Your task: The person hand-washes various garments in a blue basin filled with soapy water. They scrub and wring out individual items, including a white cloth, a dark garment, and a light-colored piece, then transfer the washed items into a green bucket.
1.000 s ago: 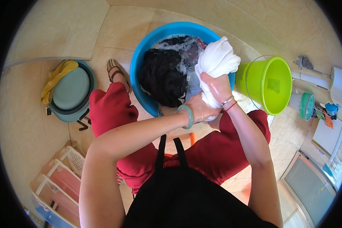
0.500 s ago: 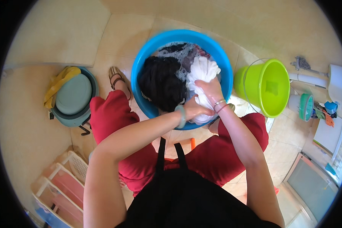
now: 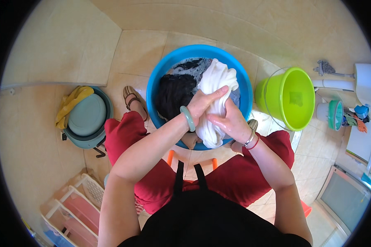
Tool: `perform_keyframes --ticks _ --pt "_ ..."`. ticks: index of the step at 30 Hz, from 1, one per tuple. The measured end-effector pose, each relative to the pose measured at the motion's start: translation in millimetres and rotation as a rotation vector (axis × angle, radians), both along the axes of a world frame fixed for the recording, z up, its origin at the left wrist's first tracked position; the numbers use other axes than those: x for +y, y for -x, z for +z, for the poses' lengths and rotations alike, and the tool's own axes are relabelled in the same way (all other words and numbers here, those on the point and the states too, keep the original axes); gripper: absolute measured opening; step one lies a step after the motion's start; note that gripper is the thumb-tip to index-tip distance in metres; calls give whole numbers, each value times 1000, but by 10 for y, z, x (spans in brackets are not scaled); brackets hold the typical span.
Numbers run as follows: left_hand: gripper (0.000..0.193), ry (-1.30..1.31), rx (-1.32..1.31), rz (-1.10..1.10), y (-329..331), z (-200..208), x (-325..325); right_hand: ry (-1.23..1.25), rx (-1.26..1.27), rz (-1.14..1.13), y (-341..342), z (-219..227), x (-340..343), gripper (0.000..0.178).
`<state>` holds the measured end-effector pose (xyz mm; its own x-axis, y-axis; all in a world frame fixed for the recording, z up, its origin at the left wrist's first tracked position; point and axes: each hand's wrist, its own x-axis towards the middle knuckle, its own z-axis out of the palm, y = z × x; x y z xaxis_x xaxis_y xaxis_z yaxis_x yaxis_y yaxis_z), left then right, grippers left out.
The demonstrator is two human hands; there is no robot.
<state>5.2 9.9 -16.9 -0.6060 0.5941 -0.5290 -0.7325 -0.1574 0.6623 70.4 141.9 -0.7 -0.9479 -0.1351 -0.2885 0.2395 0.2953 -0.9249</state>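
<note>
A bunched, wet white cloth (image 3: 219,76) is held over the right side of a round blue basin (image 3: 200,50). My left hand (image 3: 205,103) is closed round its left side, thumb across the top. Nearer to me, my right hand (image 3: 231,122) grips its right side, fingers curled against the fabric. The cloth's lower end hangs near the basin's front rim. Dark cloth (image 3: 173,92) lies in the left half of the basin, amid suds. The kind of garment the white cloth is cannot be made out.
Right of the basin stands a lime green bucket (image 3: 272,96) with a wire handle. At left, stacked basins (image 3: 86,117) carry a yellow cloth (image 3: 72,105). A white rack (image 3: 66,206) stands at lower left. Orange stool legs (image 3: 170,157) show between my knees.
The white cloth is raised and stretched longer toward me. My left hand has moved forward along it, while my right hand has come back nearer to me. The view has shifted slightly.
</note>
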Motion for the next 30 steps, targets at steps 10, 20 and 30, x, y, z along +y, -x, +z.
perform_keyframes --ticks 10,20,30 --pt "52 -203 -309 12 44 166 42 663 -225 -576 197 -244 404 64" --pt "47 -367 -483 -223 -279 377 59 1368 -189 -500 505 -6 474 70" --pt "60 -490 -517 -93 -322 213 -20 198 397 -236 197 153 234 43"
